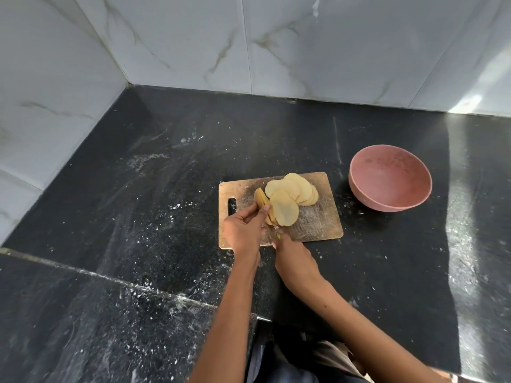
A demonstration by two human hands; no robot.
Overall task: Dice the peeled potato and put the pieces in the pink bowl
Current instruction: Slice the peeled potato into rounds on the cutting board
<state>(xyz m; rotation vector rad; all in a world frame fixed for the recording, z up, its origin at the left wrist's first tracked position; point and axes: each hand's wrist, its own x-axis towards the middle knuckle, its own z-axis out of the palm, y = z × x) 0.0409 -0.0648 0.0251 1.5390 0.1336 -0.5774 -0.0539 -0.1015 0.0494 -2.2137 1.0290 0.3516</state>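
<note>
Now left fingers pinch potato.

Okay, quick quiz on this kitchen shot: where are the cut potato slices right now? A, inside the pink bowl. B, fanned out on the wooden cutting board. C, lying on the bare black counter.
B: the potato slices lie overlapping on the cutting board, while the pink bowl beside it holds none.
</note>
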